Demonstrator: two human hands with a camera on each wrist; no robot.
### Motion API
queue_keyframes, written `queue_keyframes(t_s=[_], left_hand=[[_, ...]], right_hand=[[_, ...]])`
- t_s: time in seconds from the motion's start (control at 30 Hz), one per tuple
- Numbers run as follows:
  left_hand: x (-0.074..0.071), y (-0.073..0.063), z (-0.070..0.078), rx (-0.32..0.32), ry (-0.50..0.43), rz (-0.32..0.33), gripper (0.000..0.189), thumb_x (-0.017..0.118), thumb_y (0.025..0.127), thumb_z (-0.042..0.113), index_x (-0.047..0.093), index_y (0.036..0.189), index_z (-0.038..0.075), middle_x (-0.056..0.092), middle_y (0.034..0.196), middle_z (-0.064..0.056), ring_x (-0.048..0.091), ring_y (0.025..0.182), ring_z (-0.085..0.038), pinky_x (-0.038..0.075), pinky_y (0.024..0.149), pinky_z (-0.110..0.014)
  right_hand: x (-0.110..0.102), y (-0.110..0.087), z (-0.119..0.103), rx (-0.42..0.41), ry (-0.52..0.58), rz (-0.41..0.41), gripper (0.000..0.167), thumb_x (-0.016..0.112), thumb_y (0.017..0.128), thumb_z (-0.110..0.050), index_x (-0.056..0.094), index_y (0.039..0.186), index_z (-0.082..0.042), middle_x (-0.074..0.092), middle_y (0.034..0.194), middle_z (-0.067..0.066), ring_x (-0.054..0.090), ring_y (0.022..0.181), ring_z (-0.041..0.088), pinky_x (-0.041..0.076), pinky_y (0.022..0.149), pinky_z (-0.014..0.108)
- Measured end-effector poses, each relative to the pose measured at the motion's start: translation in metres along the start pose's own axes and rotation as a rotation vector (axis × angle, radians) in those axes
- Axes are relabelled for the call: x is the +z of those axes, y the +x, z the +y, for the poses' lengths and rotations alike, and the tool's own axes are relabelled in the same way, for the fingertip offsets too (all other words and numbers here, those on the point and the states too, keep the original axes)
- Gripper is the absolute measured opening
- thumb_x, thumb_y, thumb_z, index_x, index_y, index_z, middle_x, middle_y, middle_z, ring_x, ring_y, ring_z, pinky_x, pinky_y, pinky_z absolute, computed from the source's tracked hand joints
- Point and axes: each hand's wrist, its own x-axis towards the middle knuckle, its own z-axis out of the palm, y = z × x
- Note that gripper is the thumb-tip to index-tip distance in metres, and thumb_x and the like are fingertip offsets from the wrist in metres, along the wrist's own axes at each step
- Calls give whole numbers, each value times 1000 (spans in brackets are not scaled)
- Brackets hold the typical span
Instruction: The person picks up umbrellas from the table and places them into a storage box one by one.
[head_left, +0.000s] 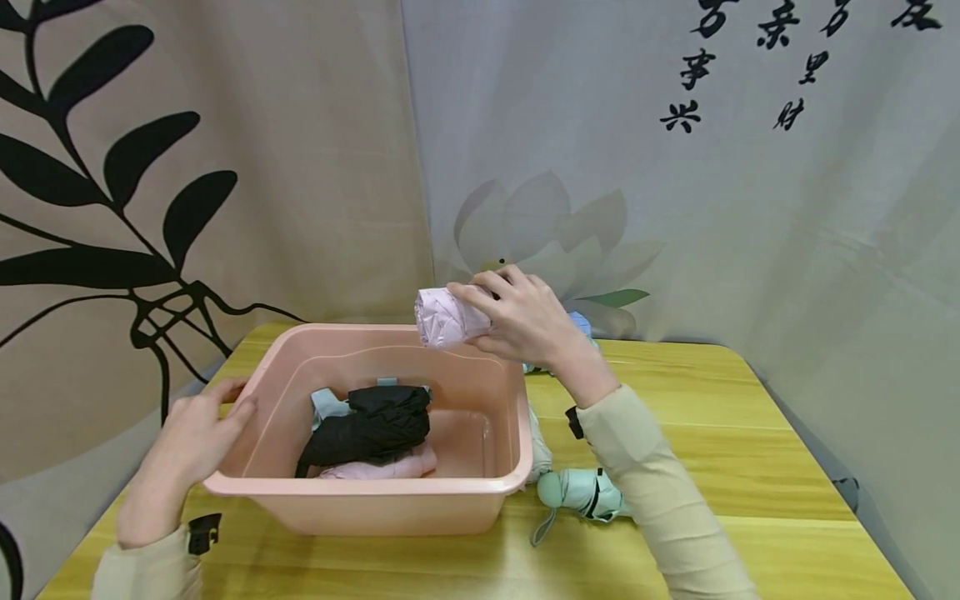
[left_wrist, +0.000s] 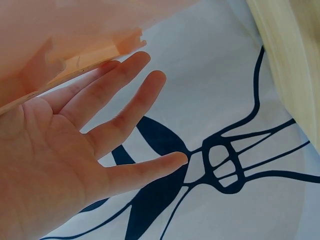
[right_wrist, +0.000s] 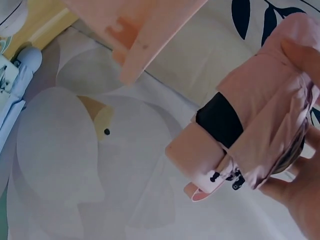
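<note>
Over the back right of a pink plastic tub, my right hand grips a pale pink folded umbrella. The right wrist view shows its pink handle, a small wrist loop and a dark strap around the fabric. At the tub's left rim is my left hand, its fingers extended along the outside under the lip, as the left wrist view shows. Inside the tub lie a black folded umbrella, a pink bundle partly beneath it, and a light blue piece behind.
On the wooden table, a mint green folded umbrella lies right of the tub, near a pale one partly hidden by the tub. A blue umbrella shows behind the right forearm. Printed curtains hang behind the table.
</note>
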Motion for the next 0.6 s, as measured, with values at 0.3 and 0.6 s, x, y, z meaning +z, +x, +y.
queue_keyframes(t_s=[0.3, 0.6], left_hand=[[0, -1, 0, -11, -1, -6, 52, 38, 101, 32, 43, 135, -6, 51, 129, -36, 46, 113, -56, 42, 83, -64], [0, 0, 1, -21, 5, -14, 53, 38, 101, 33, 42, 136, -6, 50, 130, -35, 46, 114, -56, 42, 84, -64]], right_hand=[[4, 18, -13, -11, 17, -77, 62, 76, 77, -44, 54, 131, -24, 61, 118, 1, 58, 102, 25, 55, 75, 39], [6, 33, -25, 4, 39, -157, 63, 73, 79, -46, 51, 135, -27, 59, 123, -1, 56, 107, 23, 54, 81, 40]])
